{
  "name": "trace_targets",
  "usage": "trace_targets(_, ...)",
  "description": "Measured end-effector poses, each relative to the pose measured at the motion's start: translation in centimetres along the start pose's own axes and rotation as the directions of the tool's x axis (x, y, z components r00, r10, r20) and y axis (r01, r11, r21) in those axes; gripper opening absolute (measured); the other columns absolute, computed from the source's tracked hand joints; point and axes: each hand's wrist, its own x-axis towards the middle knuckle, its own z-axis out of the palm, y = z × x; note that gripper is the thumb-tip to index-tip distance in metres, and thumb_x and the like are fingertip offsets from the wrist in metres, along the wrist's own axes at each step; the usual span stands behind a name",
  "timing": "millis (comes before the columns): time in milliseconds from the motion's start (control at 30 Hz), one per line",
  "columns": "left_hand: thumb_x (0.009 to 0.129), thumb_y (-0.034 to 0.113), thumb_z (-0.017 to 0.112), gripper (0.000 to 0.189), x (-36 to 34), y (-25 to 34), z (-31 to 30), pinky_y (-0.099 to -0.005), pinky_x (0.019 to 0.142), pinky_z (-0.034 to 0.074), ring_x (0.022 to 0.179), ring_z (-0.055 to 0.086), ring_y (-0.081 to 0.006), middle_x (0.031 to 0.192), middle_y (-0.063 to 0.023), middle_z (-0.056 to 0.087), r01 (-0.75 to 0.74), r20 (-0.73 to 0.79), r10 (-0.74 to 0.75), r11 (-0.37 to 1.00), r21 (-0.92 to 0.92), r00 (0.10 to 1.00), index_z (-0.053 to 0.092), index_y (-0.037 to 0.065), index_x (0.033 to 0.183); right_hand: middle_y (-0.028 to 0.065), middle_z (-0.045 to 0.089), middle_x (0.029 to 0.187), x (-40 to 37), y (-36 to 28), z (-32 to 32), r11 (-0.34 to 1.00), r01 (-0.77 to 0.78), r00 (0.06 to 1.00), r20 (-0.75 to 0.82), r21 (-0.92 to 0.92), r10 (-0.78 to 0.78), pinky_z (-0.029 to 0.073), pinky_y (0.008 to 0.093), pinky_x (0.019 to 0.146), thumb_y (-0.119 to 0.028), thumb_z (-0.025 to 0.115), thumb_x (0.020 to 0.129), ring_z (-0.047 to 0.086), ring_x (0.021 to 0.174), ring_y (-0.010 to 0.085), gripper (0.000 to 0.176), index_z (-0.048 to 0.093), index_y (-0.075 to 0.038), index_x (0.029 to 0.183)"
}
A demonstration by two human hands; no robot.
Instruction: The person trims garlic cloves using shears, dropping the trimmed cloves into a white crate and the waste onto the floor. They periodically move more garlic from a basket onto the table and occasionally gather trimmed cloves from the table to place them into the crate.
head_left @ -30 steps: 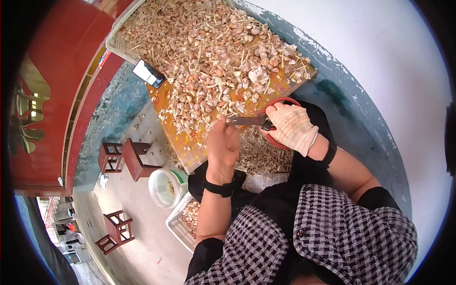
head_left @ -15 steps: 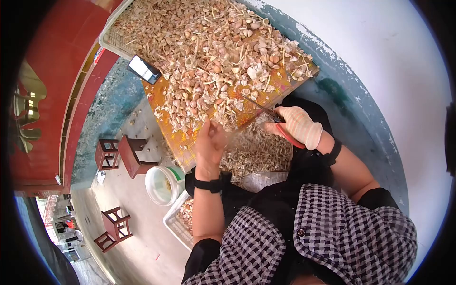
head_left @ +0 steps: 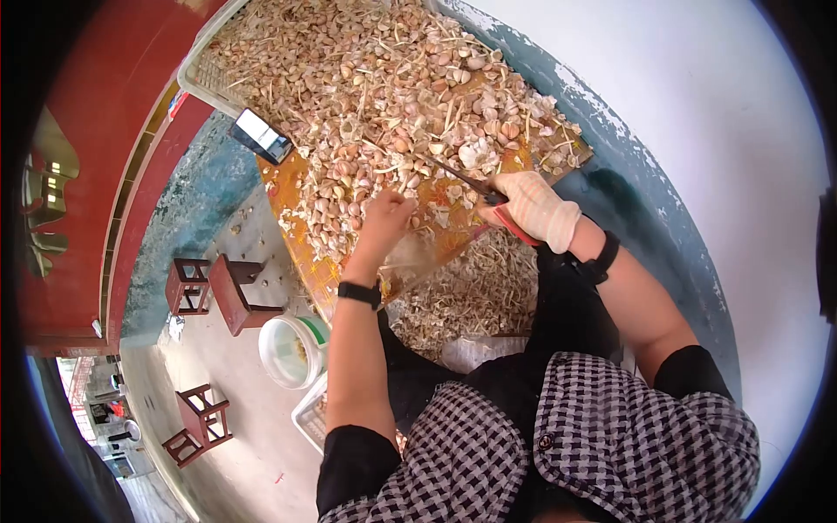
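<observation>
Garlic cloves and loose skins (head_left: pixel 349 105) are heaped over a table with a yellow patterned top (head_left: pixel 301 253). My left hand (head_left: pixel 384 225), bare, is at the near side of the heap with its fingers curled together; what they hold, if anything, is too small to make out. On my right hand (head_left: pixel 536 209) is a pale glove, and it grips red-handled scissors (head_left: pixel 514 222). Their dark blades point up and left over the garlic, close to a whitish garlic bulb (head_left: pixel 478 154). Stalks and skins (head_left: pixel 475 292) lie in a pile below the table edge, before my lap.
A phone (head_left: pixel 260 135) leans by a white basket (head_left: pixel 205 83) at the table's left edge. On the floor are a white bucket (head_left: pixel 292 351), another white basket (head_left: pixel 309 418) and wooden stools (head_left: pixel 205 414). A wall (head_left: pixel 671 174) stands to the right.
My left hand has moved slightly up, closer to the garlic heap. My right hand has shifted up and left with the scissors, whose blades now reach farther over the heap.
</observation>
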Motion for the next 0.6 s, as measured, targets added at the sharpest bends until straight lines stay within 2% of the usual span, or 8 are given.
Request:
trace_targets(67, 0.09, 0.017, 0.057, 0.016, -2.6, -0.8, -1.1, -0.0254, 0.042, 0.033, 0.052, 0.044, -0.0142, 0.07, -0.0068, 0.055, 0.091, 0.035, -0.089, 0.767, -0.635, 0.995, 0.054, 0.001, 0.092, 0.0168, 0.065, 0.075, 2.8, -1.1, 1.3, 0.994, 0.107, 0.994, -0.032, -0.016, -0.108, 0.05, 0.0433, 0.069, -0.03, 0.068, 0.077, 0.065, 0.074, 0.0356, 0.027, 0.067, -0.007, 0.092)
trace_targets(133, 0.091, 0.014, 0.055, 0.013, -5.4, -2.6, -1.6, -0.0197, 0.04, 0.022, 0.045, 0.032, -0.0061, 0.068, -0.0025, 0.054, 0.038, 0.031, -0.033, 0.252, -0.967, 0.999, 0.054, 0.002, 0.091, 0.0158, 0.067, 0.079, 6.2, -2.7, 2.6, 0.973, 0.182, 0.983, 0.036, -0.142, -0.178, 0.051, 0.0436, 0.071, -0.028, 0.068, 0.077, 0.065, 0.077, 0.0349, 0.025, 0.068, -0.008, 0.094)
trace_targets(233, 0.092, 0.016, 0.055, 0.014, -8.5, -2.9, -1.3, -0.0203, 0.04, 0.024, 0.044, 0.033, -0.0075, 0.067, -0.0028, 0.054, 0.062, 0.024, -0.177, 0.215, -0.975, 0.984, 0.055, 0.002, 0.087, 0.0124, 0.068, 0.092, 10.1, -4.7, 4.9, 0.898, 0.221, 0.973, 0.149, -0.379, -0.176, 0.053, 0.041, 0.08, -0.026, 0.065, 0.081, 0.065, 0.098, 0.0297, 0.023, 0.069, -0.011, 0.098)
trace_targets(333, 0.093, 0.016, 0.053, 0.016, -9.2, -3.7, -1.3, -0.0186, 0.037, 0.025, 0.05, 0.039, -0.0079, 0.068, -0.0046, 0.051, 0.048, -0.04, -0.31, 0.273, -0.961, 0.95, 0.059, 0.001, 0.094, 0.0133, 0.068, 0.091, 12.1, -4.6, 7.4, 0.777, 0.335, 0.942, 0.201, -0.533, -0.269, 0.053, 0.0394, 0.082, -0.023, 0.064, 0.081, 0.065, 0.099, 0.0285, 0.021, 0.069, -0.011, 0.096)
trace_targets(433, 0.09, 0.016, 0.058, 0.02, -6.9, -2.7, -1.5, -0.0259, 0.043, 0.039, 0.059, 0.054, -0.0164, 0.075, -0.0112, 0.06, 0.088, -0.177, -0.201, 0.861, -0.501, 0.963, 0.059, -0.002, 0.098, 0.0161, 0.07, 0.089, 12.9, -4.1, 8.0, 0.76, 0.334, 0.942, 0.178, -0.557, -0.284, 0.054, 0.0396, 0.078, -0.023, 0.064, 0.079, 0.068, 0.089, 0.0314, 0.02, 0.07, -0.007, 0.089)
trace_targets(467, 0.089, 0.017, 0.059, 0.023, -5.6, -2.8, -1.3, -0.0301, 0.049, 0.043, 0.065, 0.058, -0.021, 0.079, -0.0142, 0.062, -0.038, -0.255, -0.016, 0.978, -0.205, 0.967, 0.059, -0.004, 0.099, 0.0165, 0.07, 0.089, 13.2, -4.1, 8.0, 0.743, 0.329, 0.944, 0.195, -0.583, -0.265, 0.054, 0.0399, 0.077, -0.024, 0.065, 0.078, 0.068, 0.087, 0.032, 0.021, 0.07, -0.006, 0.088)
trace_targets(533, 0.088, 0.02, 0.062, 0.029, -2.4, -2.4, -1.0, -0.0385, 0.061, 0.051, 0.076, 0.065, -0.0303, 0.088, -0.0201, 0.067, -0.261, -0.223, 0.382, 0.864, 0.431, 0.897, 0.058, -0.006, 0.101, 0.022, 0.066, 0.081, 13.3, -3.9, 7.0, 0.874, 0.187, 0.981, 0.14, -0.448, -0.138, 0.052, 0.0435, 0.076, -0.027, 0.067, 0.073, 0.066, 0.084, 0.0357, 0.031, 0.067, 0.0, 0.087)
trace_targets(600, 0.088, 0.021, 0.061, 0.032, -0.3, -1.3, -0.8, -0.0439, 0.073, 0.051, 0.086, 0.065, -0.0372, 0.093, -0.0243, 0.066, -0.152, -0.091, 0.247, 0.803, 0.577, 0.965, 0.056, -0.007, 0.102, 0.0229, 0.065, 0.079, 13.6, -1.8, 6.8, 0.911, 0.143, 0.989, 0.016, -0.387, -0.149, 0.052, 0.0464, 0.071, -0.029, 0.068, 0.071, 0.066, 0.079, 0.0371, 0.034, 0.068, 0.002, 0.087)
